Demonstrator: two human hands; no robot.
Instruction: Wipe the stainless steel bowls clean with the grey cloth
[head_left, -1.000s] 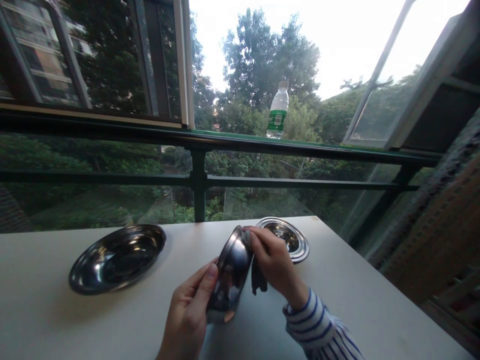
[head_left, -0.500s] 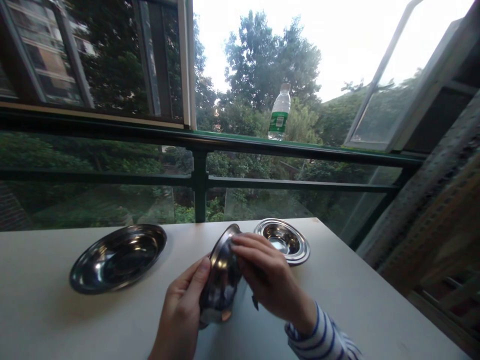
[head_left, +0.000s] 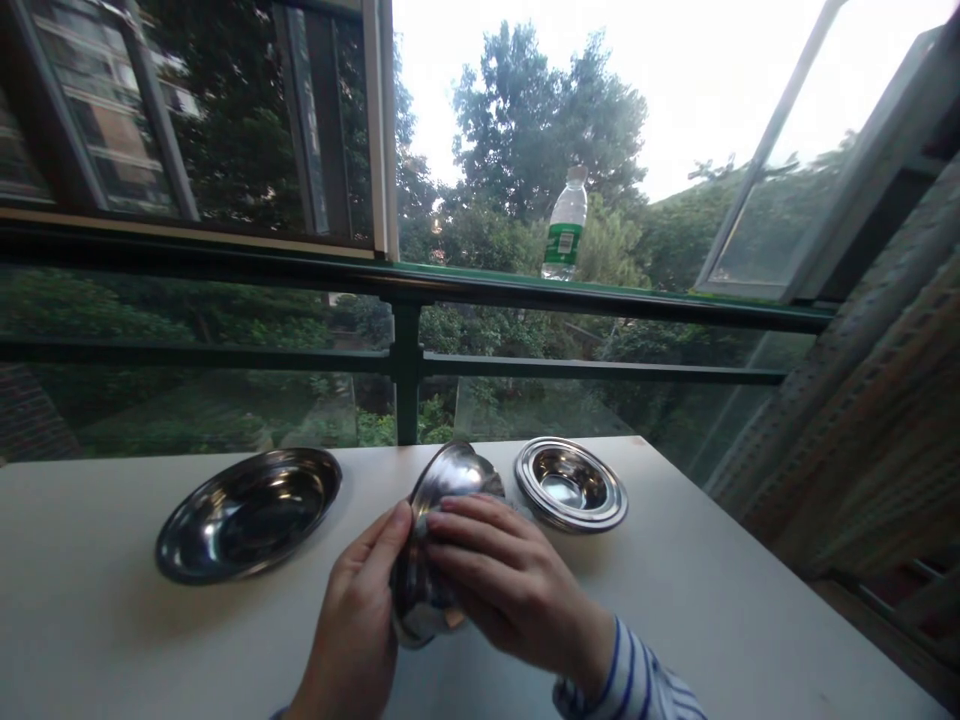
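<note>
A shiny metal bowl [head_left: 456, 470] is tipped on its side above the table, its rim towards the left. My left hand [head_left: 364, 600] grips that rim, thumb on the outer side. My right hand [head_left: 502, 580] is pressed over the bowl's curved outside, fingers together and bent round it; its palm side is hidden, so whatever may lie under it cannot be made out. Left of my hands, a wide oval metal dish [head_left: 251, 515] rests on the table. To the right stands a smaller round metal bowl [head_left: 571, 485] with a broad rim, seemingly stacked on another.
The white table [head_left: 697, 600] ends at a dark green railing [head_left: 600, 298]. A plastic bottle with a green label [head_left: 564, 235] stands upright by the railing at the open window. A patterned curtain [head_left: 847, 430] hangs at the right.
My right hand has slid left and slightly down over the bowl's outside. The bowl has turned, showing more of its outer surface. The view has shifted slightly.
</note>
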